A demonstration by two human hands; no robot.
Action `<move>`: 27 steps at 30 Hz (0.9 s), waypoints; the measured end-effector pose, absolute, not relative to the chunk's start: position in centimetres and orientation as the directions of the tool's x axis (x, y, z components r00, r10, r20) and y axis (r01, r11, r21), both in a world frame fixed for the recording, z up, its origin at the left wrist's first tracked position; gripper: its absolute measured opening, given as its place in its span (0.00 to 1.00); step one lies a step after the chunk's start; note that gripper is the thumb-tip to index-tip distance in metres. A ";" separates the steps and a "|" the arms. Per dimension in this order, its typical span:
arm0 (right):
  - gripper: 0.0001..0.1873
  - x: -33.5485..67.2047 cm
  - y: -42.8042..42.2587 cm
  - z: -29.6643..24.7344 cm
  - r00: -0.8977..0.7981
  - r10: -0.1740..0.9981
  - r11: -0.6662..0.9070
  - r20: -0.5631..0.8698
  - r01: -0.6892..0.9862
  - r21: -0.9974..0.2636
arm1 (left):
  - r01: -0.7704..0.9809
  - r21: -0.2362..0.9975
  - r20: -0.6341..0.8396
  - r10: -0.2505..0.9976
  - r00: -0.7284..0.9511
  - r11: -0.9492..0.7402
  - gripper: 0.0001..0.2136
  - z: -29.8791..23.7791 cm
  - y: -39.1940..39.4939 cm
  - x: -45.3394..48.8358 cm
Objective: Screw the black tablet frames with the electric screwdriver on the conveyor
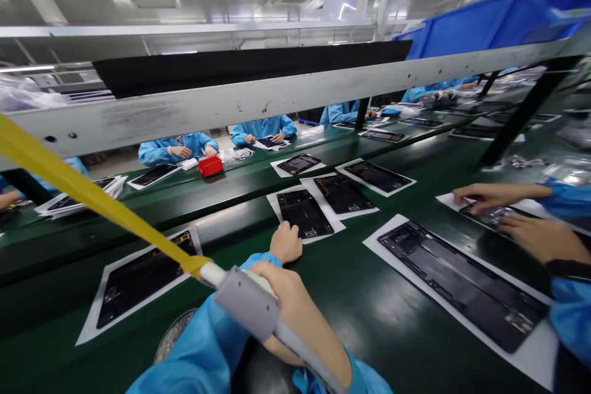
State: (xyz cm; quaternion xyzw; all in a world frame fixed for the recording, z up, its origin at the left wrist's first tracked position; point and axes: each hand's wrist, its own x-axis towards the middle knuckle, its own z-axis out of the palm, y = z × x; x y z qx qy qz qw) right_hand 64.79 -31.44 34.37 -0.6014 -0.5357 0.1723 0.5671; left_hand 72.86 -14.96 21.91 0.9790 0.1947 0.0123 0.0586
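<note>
Holding a tool (247,301), the right hand (298,311) curls tight; the left hand (287,242) bends at the paper (337,226) edge, grip unclear; green table (355,301) beside.

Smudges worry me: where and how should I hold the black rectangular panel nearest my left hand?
Probably pinch the black rectangular panel by its left edge, from the left: it lies flat on a white sheet, and another black panel sits close on its right.
</note>
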 end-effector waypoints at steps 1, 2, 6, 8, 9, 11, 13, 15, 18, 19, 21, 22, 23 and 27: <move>0.11 64.7 -31.5 34.3 0.370 0.843 0.213 0.391 0.438 -0.873 | 0.358 0.117 0.019 0.363 0.932 -0.926 0.16 21.9 -15.5 73.1; 0.11 64.7 -31.7 34.3 0.373 0.848 0.207 0.376 0.420 -0.884 | 0.329 0.117 0.028 0.334 0.942 -0.937 0.15 21.9 -16.0 73.6; 0.12 65.3 -32.8 34.7 0.394 0.843 0.199 0.366 0.404 -0.893 | 0.221 0.124 0.043 0.227 0.973 -0.968 0.15 21.6 -18.6 76.6; 0.12 65.7 -33.4 35.0 0.411 0.832 0.192 0.373 0.417 -0.888 | 0.224 0.123 0.040 0.230 0.972 -0.967 0.16 21.5 -19.6 78.5; 0.12 65.9 -33.6 35.2 0.422 0.824 0.191 0.379 0.423 -0.886 | 0.241 0.122 0.035 0.247 0.968 -0.963 0.16 21.4 -19.8 79.5; 0.12 66.2 -34.0 35.3 0.448 0.801 0.197 0.396 0.428 -0.882 | 0.289 0.124 0.021 0.294 0.956 -0.949 0.17 21.4 -20.0 81.5; 0.11 66.6 -34.1 35.1 0.476 0.780 0.198 0.405 0.427 -0.882 | 0.332 0.141 0.000 0.335 0.942 -0.933 0.17 21.3 -19.7 83.1; 0.11 66.8 -34.0 34.9 0.504 0.765 0.184 0.402 0.427 -0.885 | 0.363 0.182 -0.027 0.364 0.931 -0.914 0.17 21.3 -19.1 84.3; 0.11 67.1 -33.8 34.7 0.533 0.748 0.162 0.396 0.432 -0.887 | 0.408 0.293 -0.066 0.408 0.911 -0.865 0.17 21.0 -18.4 85.2; 0.11 67.0 -33.8 34.7 0.540 0.743 0.152 0.395 0.438 -0.886 | 0.425 0.340 -0.074 0.426 0.902 -0.839 0.17 20.9 -18.2 85.3; 0.10 66.9 -33.7 34.7 0.550 0.740 0.125 0.386 0.452 -0.883 | 0.454 0.450 -0.081 0.471 0.878 -0.769 0.16 20.7 -17.8 85.4; 0.09 66.7 -33.6 34.7 0.553 0.741 0.113 0.382 0.458 -0.882 | 0.464 0.512 -0.082 0.497 0.864 -0.723 0.16 20.5 -17.7 85.6; 0.08 66.5 -33.6 34.7 0.553 0.743 0.106 0.378 0.461 -0.881 | 0.471 0.578 -0.084 0.525 0.847 -0.667 0.16 20.4 -17.6 85.9; 0.07 65.9 -33.3 34.3 0.549 0.746 0.086 0.377 0.481 -0.872 | 0.434 0.822 -0.112 0.643 0.757 -0.368 0.16 19.7 -17.5 88.0</move>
